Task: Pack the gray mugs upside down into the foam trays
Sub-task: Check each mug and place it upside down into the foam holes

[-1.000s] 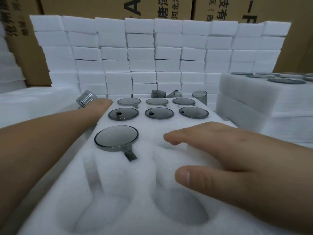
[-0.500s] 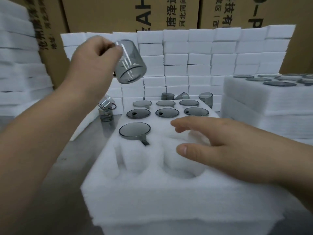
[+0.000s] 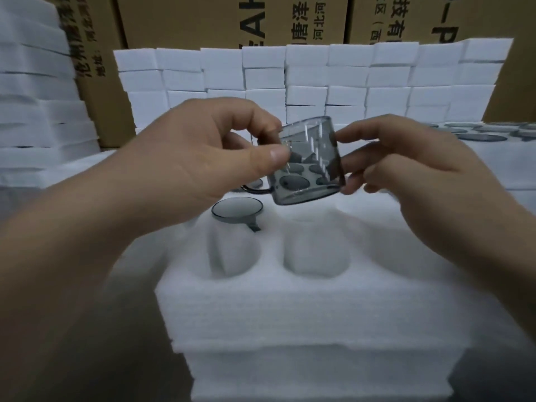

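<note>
The left grip (image 3: 203, 158) pinches the gray mug (image 3: 310, 169) at its left wall, thumb in front and fingers curled over the top edge. The right grip (image 3: 412, 175) holds the mug's right wall between bent fingertips. Both are closed on the mug, which hangs tilted in the air above the middle rows of the foam tray (image 3: 290, 314). I cannot tell for sure which end is the mouth.

The step looks like turning it mouth-down and seating it. It is probably best to level it first, line the handle up with a pocket's slot, then press straight down.

A packed mug (image 3: 236, 208) sits low and left of the held one, so keep glass off glass. Two near pockets (image 3: 316, 256) are empty. The tray's near edge is well apart from both grips. Foam blocks (image 3: 319, 74) wall the far side, and a filled tray (image 3: 478, 134) stands to the right.
</note>
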The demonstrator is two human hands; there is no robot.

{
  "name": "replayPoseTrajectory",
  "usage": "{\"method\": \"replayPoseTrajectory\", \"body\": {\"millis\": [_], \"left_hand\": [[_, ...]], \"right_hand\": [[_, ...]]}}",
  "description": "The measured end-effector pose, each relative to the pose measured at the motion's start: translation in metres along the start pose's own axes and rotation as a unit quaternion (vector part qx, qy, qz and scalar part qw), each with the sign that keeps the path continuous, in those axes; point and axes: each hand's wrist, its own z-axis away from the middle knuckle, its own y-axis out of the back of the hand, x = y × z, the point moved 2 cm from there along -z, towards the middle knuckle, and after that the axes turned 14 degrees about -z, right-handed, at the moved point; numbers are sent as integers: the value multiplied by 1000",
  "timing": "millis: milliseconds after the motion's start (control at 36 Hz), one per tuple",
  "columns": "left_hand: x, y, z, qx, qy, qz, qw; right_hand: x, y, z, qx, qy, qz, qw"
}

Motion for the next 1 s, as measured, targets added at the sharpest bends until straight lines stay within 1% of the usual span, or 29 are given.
{"method": "replayPoseTrajectory", "body": {"millis": [167, 250, 361, 528, 611, 750, 861, 917, 1000], "left_hand": [[-1, -6, -3, -17, 14, -39, 999], [0, -8, -3, -13, 11, -25, 1000], [-1, -9, -3, -2, 13, -14, 1000], [-2, -14, -3, 0, -2, 6, 1000], [-3, -16, -4, 4, -10, 3, 1000], [-5, -14, -7, 55, -15, 26, 998], [-6, -12, -8, 88, -11, 5, 996], [-7, -14, -8, 92, -4, 29, 995], [-6, -18, -7, 79, 17, 73, 994]], "right_hand": [[2, -1, -1, -42, -23, 33, 998], [1, -4, -1, -75, -39, 52, 995], [0, -5, -1, -97, -53, 29, 993], [2, -4, -3, -100, -40, 12, 994], [2, -3, -3, -99, -18, 12, 995], [2, 1, -4, -79, 21, 29, 996], [0, -2, -2, -103, 37, 38, 993], [-1, -4, -1, -110, 29, 26, 993], [2, -3, -2, -89, 20, 17, 996]]}}
